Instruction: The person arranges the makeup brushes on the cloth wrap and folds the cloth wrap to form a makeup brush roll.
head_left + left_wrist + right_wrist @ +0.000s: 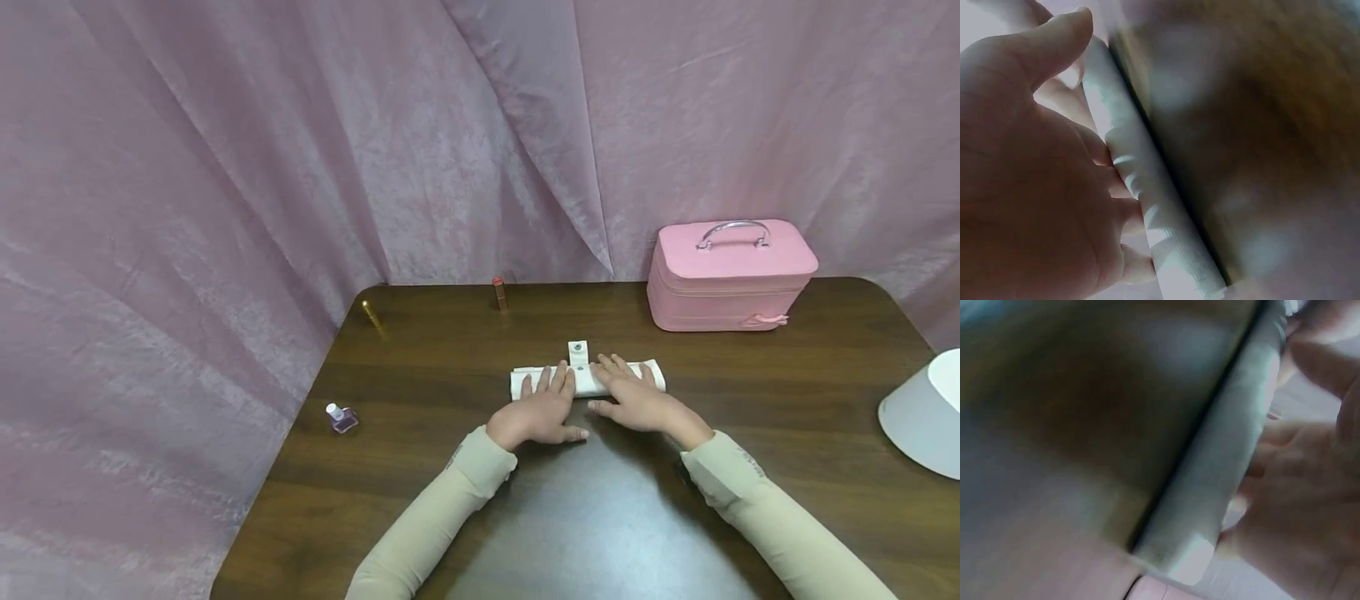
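Note:
A white rolled-up fabric pouch (587,385) lies crosswise on the table, with a short snap strap (577,352) sticking out from its far side. On its left half rests my left hand (542,414), palm down, fingers straight and spread, thumb pointing inward. My right hand (636,402) lies the same way over the right half. In the left wrist view the fingers touch the white roll (1154,181) along its length. The right wrist view has the fingers against the roll (1210,469) too. Whatever may be inside the roll is hidden.
A pink vanity case (731,275) with a metal handle stands at the back right. A lipstick (499,294) stands at the back edge, a small gold tube (371,313) at the back left. Nail polish (342,418) sits left; a white lampshade-like object (918,417) is far right.

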Demonstrator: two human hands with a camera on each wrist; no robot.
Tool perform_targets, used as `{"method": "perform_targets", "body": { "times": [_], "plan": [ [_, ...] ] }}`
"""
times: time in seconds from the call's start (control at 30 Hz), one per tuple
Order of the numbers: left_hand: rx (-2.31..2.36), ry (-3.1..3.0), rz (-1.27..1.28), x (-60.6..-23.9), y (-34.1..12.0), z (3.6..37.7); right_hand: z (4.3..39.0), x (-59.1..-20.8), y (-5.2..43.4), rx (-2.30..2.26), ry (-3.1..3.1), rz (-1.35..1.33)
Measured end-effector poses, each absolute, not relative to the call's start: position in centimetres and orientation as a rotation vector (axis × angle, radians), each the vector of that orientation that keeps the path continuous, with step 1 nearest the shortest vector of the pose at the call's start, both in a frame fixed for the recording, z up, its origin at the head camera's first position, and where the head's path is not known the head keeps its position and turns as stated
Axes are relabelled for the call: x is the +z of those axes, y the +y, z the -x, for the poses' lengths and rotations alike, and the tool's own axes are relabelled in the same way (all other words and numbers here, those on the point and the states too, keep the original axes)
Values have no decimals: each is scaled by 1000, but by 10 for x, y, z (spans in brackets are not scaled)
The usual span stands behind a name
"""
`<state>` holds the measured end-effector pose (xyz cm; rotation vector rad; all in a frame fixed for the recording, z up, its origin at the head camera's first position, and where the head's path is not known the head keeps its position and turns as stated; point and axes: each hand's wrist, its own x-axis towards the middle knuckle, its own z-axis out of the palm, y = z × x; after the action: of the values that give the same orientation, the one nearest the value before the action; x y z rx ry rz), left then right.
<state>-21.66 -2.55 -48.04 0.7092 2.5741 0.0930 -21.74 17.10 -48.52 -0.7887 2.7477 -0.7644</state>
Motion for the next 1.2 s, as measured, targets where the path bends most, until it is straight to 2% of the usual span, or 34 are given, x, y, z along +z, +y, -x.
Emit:
{"method": "perform_targets", "body": {
  "times": [0.3,0.6,1.2],
  "plan": [
    [111,2566,-721,-479,-31,219,249,-469,158,-979,2826,646],
    [85,2587,-731,-476,-30,219,278,-466,149,-1069,2912,660],
    [41,2629,-717,-475,-30,217,287,-482,147,-1059,2952,608]
  ]
}}
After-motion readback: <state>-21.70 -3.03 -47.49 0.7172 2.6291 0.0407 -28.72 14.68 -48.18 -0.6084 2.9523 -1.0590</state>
